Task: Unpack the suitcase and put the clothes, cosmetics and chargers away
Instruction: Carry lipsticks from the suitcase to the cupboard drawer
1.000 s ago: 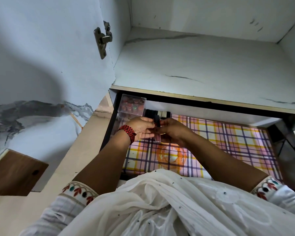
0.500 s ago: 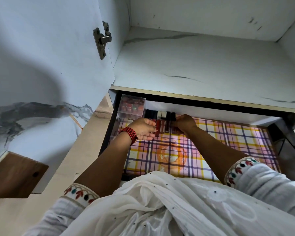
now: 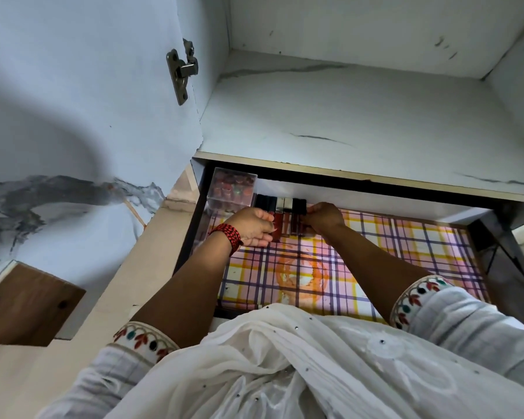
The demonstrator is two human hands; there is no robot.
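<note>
Tubes standing upright in a row at the drawer back, beside the box, being bracketed endwise: left hand curled against the left end, grip unclear, right hand pinching the rightmost tube.

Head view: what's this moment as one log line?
step: lining up tubes | left hand: against row's left end | right hand: pinches rightmost cap | place: drawer back, beside clear box

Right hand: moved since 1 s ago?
Yes. The right hand went back and right, away from the left hand, to the right end of the tubes, judged against the clear box, which sits at the same spot.
</note>
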